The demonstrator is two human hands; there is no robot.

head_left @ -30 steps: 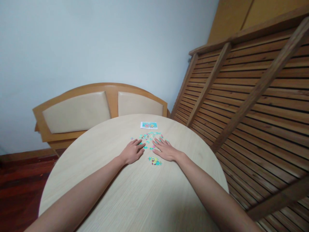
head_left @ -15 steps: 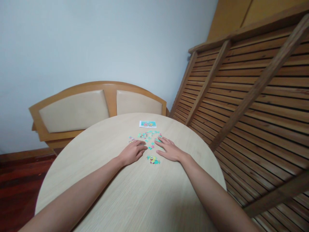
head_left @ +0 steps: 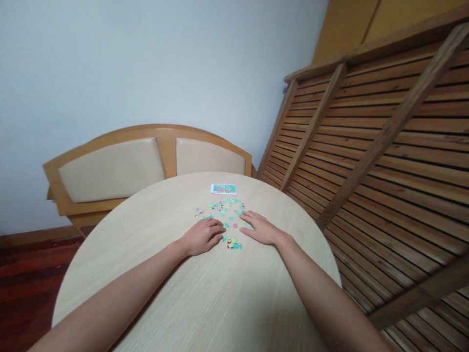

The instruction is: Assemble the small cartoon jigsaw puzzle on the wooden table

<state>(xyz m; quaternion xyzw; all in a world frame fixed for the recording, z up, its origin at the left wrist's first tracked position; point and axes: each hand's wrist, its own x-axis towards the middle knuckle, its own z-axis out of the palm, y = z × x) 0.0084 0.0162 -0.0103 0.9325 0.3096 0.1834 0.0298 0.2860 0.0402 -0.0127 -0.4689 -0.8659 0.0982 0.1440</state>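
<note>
Small jigsaw puzzle pieces (head_left: 224,205), mostly turquoise with some pink, lie scattered on the round table. My left hand (head_left: 205,236) rests palm down at their left side, fingers slightly bent and apart, its fingertips close to a few pieces. On the other side my right hand (head_left: 261,229) lies flat with fingers spread, its fingertips beside the pieces at the right; anything under the palms is hidden. Between my hands and nearer to me is a joined puzzle section (head_left: 232,243) with a yellow cartoon figure. Neither hand visibly holds a piece.
A picture card (head_left: 223,189) with a cartoon scene lies behind the pieces on the pale wooden table (head_left: 176,303). Beyond the table's far edge stands a headboard (head_left: 113,168) with cream panels. A slatted wooden frame (head_left: 366,161) leans at the right.
My right hand has drawn back slightly to the right, uncovering pieces near its fingertips. A pink piece and turquoise pieces between my hands have shifted apart. My left hand has moved slightly nearer to me.
</note>
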